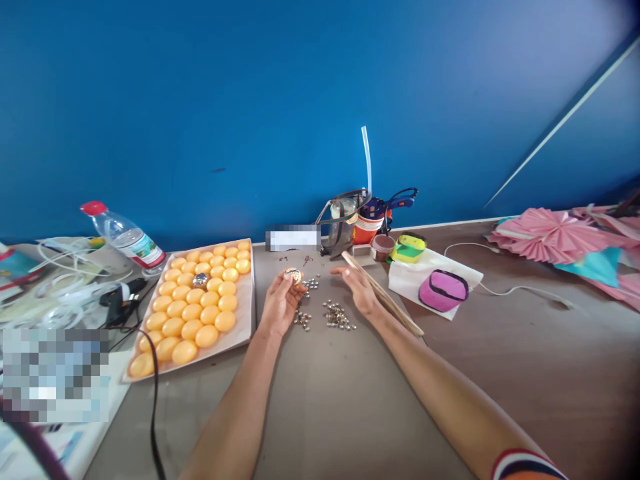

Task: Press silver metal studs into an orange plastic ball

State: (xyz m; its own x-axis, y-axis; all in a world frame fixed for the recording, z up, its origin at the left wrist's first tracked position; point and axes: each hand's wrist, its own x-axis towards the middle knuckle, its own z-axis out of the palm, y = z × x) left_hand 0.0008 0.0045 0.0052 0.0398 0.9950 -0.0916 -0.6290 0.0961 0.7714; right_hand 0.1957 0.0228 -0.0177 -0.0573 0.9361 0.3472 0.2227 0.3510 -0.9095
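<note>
My left hand [281,301] grips an orange ball [295,272] between thumb and fingers, and the ball's top carries some silvery bits. My right hand [359,288] hovers over the table with its fingers stretched out, holding nothing I can see. Between and below the hands lie small shiny metal beads: one pile [339,316] sits nearer my right hand, and other beads [303,321] lie beside my left. A shallow tray [251,293] at the left holds rows of similar orange balls [193,312]. Among them sits one ball covered in silver [200,280].
Wooden sticks [395,308] lie beside my right forearm. Behind stand a glass jar [342,223] and an orange-and-white container [367,230] of tools. To the right are a magenta pouch [443,291] and pink folded paper [537,235]. A bottle [131,241] leans near cables at left.
</note>
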